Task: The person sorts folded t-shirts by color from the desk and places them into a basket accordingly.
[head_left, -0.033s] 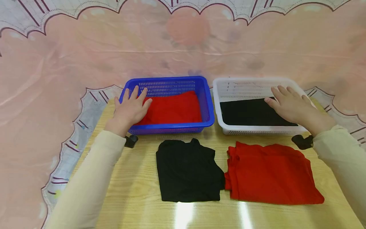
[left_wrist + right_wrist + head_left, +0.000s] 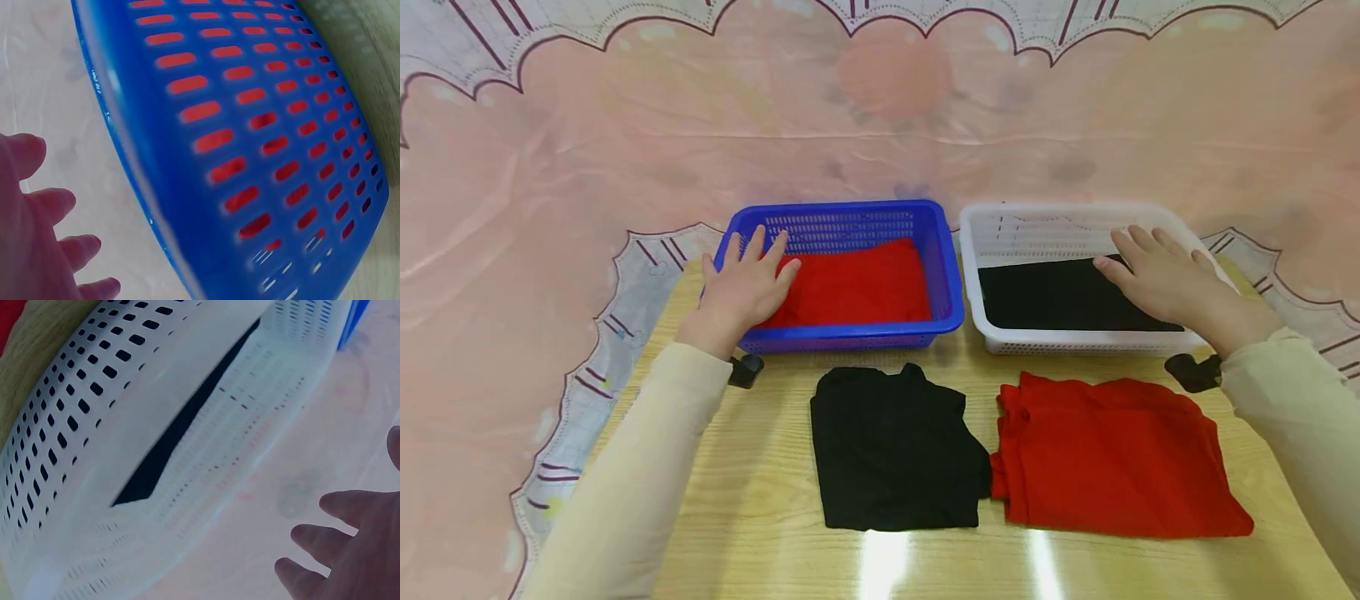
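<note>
- The left hand (image 2: 741, 287) is spread wide, fingers straight and apart, with nothing in its grasp; it hangs over the left end of the blue basket (image 2: 850, 331), and the left wrist view shows a gap between the fingers and the rim.
- The right hand (image 2: 1172, 279) is likewise flat and extended, fingers slightly parted, holding nothing; it is above the right end of the white basket (image 2: 1090, 336), and its fingertips stand clear of the rim in the right wrist view.
- Pale cream sleeves (image 2: 632, 475) cover both forearms, and a small dark device (image 2: 745, 371) shows beside each wrist.
- Inside the blue basket lies a red cloth (image 2: 857, 287), its colour showing through the slotted wall.
- Inside the white basket lies a black cloth (image 2: 1052, 292), partly hidden by the right hand.
- The two baskets stand just beside each other along the far side of the tabletop (image 2: 760, 500).
- Nearer the person, a folded black garment (image 2: 895, 450) lies in front of the baskets; a folded red garment (image 2: 1120, 458) lies to its right, their edges meeting.
- The tabletop has pale wood grain and bright reflections near its front.
- Behind hangs a pink backdrop (image 2: 700, 150) with a scalloped grey-white border.
</note>
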